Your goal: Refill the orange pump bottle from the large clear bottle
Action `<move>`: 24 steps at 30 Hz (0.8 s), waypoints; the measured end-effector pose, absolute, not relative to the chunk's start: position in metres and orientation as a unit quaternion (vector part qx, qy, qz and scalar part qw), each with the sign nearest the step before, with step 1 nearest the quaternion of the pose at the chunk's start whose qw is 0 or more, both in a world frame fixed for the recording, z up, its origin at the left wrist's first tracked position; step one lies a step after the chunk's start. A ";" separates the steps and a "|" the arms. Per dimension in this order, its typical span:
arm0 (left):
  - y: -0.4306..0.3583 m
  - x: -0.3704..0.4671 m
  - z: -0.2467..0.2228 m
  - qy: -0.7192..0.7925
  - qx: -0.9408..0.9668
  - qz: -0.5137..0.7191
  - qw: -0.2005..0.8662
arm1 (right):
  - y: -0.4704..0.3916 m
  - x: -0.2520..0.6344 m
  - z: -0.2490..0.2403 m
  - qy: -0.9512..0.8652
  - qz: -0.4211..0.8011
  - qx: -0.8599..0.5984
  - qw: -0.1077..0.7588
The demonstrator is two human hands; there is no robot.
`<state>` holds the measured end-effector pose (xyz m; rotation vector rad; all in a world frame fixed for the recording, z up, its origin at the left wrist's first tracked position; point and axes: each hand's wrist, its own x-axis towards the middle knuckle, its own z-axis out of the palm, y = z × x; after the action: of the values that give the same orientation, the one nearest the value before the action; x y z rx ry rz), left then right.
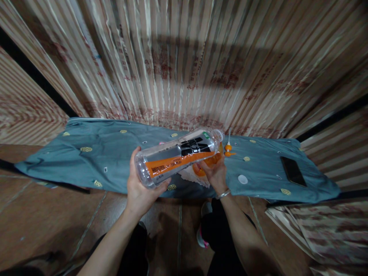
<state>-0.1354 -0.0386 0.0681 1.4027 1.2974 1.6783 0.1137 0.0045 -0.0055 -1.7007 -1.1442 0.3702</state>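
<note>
Clear plastic in the left hand (142,195): a large bottle (172,159), cupped at its base from below by spread fingers. Tilted slightly up toward the right, with its neck beside an orange container (216,158), held in the curled fingers of the right hand (217,174), partly hidden. Hard to tell how far around. Could slip at the smooth base with too loose a left hold; could knock the container on a sideways swing of the neck; could dent under a hard squeeze. Could wet the crumpled paper (194,178) below, if carrying liquid. Hard to see.

Below, a creased teal cloth (112,153) with small yellow motifs, spread over a narrow desk. To the right of the hands, an orange pump (228,148) with a pale tube, then a white disc (242,179), then a dark phone (293,170).

Around, black poles (40,73) at both sides, pleated patterned curtains (184,69) behind, brown tiles (115,211) underfoot.
</note>
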 end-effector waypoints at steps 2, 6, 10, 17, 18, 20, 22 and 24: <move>-0.038 -0.134 0.069 0.484 0.525 0.634 0.298 | 0.005 0.114 -0.006 -0.474 0.152 -0.706 0.504; -0.038 -0.133 0.068 0.479 0.522 0.638 0.301 | 0.005 0.114 -0.008 -0.475 0.142 -0.704 0.509; -0.038 -0.134 0.066 0.477 0.514 0.642 0.310 | 0.005 0.114 -0.007 -0.476 0.141 -0.702 0.511; -0.038 -0.135 0.065 0.480 0.526 0.637 0.295 | 0.004 0.113 -0.003 -0.475 0.154 -0.706 0.502; -0.038 -0.135 0.065 0.483 0.526 0.634 0.296 | 0.004 0.113 -0.003 -0.475 0.156 -0.706 0.502; -0.038 -0.135 0.065 0.487 0.523 0.632 0.299 | 0.005 0.113 -0.003 -0.474 0.155 -0.706 0.502; -0.039 -0.135 0.065 0.484 0.522 0.635 0.300 | 0.005 0.113 -0.004 -0.473 0.152 -0.708 0.502; -0.038 -0.135 0.065 0.477 0.527 0.638 0.296 | 0.005 0.113 -0.005 -0.472 0.147 -0.709 0.503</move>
<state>-0.1353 -0.0384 0.0649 1.4022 1.2677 1.6966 0.1134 0.0052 -0.0050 -1.7122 -1.1406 0.3548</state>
